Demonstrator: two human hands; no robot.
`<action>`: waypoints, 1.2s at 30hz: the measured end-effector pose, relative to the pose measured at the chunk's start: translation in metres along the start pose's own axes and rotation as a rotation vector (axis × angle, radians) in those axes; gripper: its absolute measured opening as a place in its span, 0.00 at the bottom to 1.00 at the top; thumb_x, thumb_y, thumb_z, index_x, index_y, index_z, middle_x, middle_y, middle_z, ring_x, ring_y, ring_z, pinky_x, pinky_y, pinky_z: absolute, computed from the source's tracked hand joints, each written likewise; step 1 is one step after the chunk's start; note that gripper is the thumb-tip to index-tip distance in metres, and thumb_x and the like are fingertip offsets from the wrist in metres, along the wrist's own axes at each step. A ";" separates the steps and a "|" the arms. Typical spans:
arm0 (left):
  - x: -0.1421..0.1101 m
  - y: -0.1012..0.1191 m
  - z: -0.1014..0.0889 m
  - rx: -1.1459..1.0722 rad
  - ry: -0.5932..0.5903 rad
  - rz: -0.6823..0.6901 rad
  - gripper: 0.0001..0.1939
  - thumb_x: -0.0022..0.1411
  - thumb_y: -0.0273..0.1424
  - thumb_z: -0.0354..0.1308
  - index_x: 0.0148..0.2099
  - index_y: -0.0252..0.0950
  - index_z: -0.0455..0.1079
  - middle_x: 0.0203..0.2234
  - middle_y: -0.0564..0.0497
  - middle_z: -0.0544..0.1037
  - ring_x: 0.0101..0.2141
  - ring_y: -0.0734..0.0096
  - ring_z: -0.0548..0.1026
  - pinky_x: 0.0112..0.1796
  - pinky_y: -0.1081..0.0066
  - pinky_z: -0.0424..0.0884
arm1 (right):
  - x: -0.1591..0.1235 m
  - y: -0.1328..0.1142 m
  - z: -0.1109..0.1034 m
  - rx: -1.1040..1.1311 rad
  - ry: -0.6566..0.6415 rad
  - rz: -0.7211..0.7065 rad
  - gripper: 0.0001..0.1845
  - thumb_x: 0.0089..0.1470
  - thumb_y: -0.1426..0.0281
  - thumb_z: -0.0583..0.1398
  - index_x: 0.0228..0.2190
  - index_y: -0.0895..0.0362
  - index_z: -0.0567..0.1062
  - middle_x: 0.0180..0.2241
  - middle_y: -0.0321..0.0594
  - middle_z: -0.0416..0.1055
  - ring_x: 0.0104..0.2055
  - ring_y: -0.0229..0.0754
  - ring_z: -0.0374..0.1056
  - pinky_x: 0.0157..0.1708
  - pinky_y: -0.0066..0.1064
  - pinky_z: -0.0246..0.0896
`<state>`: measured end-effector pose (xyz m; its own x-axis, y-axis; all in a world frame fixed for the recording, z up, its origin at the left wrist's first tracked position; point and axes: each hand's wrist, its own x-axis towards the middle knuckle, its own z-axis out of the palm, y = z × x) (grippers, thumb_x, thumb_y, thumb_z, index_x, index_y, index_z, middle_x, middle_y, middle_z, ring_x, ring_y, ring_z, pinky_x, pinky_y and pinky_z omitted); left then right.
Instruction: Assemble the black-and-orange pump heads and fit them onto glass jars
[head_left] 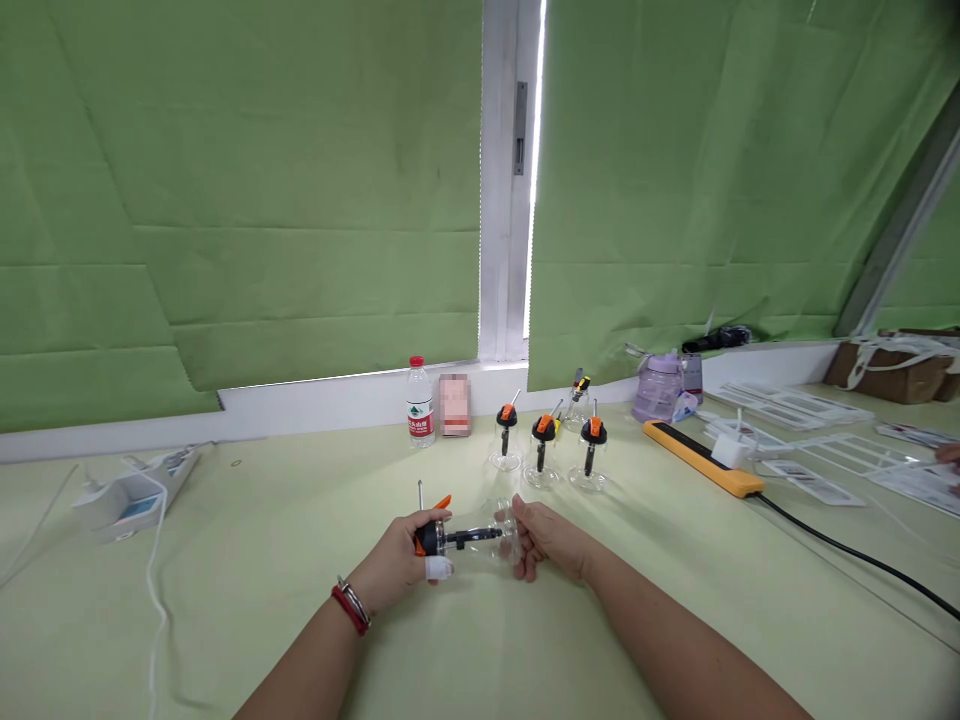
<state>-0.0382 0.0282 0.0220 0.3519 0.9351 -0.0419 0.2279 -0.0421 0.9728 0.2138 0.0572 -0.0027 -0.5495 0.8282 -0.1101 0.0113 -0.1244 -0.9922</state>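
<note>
A clear glass bottle (480,520) with a black-and-orange top lies sideways just above the table, between my two hands. My left hand (401,560) is closed around the top, where a thin metal rod and an orange tab stick out. White tape wraps one of its fingers. At the other end, the fingers of my right hand (544,535) grip the wide glass base. A black tube runs inside the bottle. Beyond my hands, three similar bottles stand upright: one on the left (507,440), one in the middle (541,455) and one on the right (591,455).
Behind the bottles is a glass container (577,405) with yellow-and-black items. A water bottle (421,405) and a pink box (455,405) stand near the wall. To the right are an orange power strip (697,455) and a purple jug (658,388); a white power strip (142,495) lies left. Another person's hand (948,455) shows far right.
</note>
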 end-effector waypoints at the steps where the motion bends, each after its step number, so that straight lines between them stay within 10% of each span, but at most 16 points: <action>1: 0.000 0.001 0.000 -0.002 0.008 -0.006 0.35 0.40 0.32 0.68 0.53 0.31 0.65 0.25 0.56 0.67 0.23 0.75 0.66 0.28 0.71 0.67 | -0.002 -0.003 0.000 0.018 0.005 -0.039 0.34 0.54 0.47 0.51 0.53 0.59 0.63 0.36 0.47 0.71 0.27 0.40 0.71 0.20 0.29 0.66; 5: 0.001 0.000 -0.002 -0.012 0.021 -0.006 0.35 0.41 0.33 0.68 0.53 0.31 0.64 0.25 0.56 0.67 0.22 0.76 0.66 0.28 0.70 0.67 | -0.009 -0.011 -0.001 0.025 -0.019 -0.131 0.42 0.45 0.59 0.66 0.59 0.46 0.55 0.55 0.47 0.57 0.40 0.42 0.69 0.32 0.33 0.69; 17: 0.000 -0.001 0.001 -0.048 -0.029 0.003 0.37 0.39 0.33 0.69 0.53 0.32 0.65 0.27 0.54 0.67 0.24 0.75 0.66 0.29 0.69 0.68 | 0.002 0.002 0.000 0.015 -0.013 0.022 0.33 0.53 0.45 0.51 0.48 0.60 0.63 0.23 0.37 0.70 0.16 0.36 0.66 0.14 0.25 0.59; 23: 0.000 -0.003 -0.002 -0.009 -0.024 0.015 0.36 0.39 0.34 0.69 0.53 0.33 0.66 0.27 0.54 0.69 0.23 0.75 0.66 0.29 0.69 0.67 | 0.003 0.006 0.000 -0.017 -0.050 0.057 0.36 0.54 0.43 0.44 0.42 0.63 0.68 0.24 0.42 0.71 0.16 0.36 0.65 0.13 0.26 0.59; 29: 0.002 0.000 -0.004 -0.049 0.031 0.026 0.37 0.40 0.35 0.68 0.54 0.33 0.65 0.25 0.55 0.68 0.23 0.75 0.66 0.28 0.69 0.69 | -0.007 -0.009 0.003 0.017 -0.041 -0.164 0.43 0.47 0.58 0.65 0.60 0.44 0.52 0.54 0.47 0.58 0.40 0.41 0.69 0.31 0.33 0.69; 36: 0.000 0.001 -0.004 -0.029 -0.001 0.032 0.37 0.42 0.34 0.68 0.55 0.32 0.64 0.25 0.56 0.69 0.22 0.76 0.67 0.29 0.69 0.69 | -0.005 -0.010 0.003 0.021 -0.041 -0.144 0.41 0.46 0.58 0.65 0.57 0.49 0.55 0.40 0.41 0.65 0.29 0.40 0.71 0.25 0.32 0.67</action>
<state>-0.0416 0.0298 0.0239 0.3593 0.9332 -0.0106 0.1904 -0.0622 0.9797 0.2136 0.0524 0.0078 -0.5780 0.8152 0.0362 -0.0872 -0.0176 -0.9960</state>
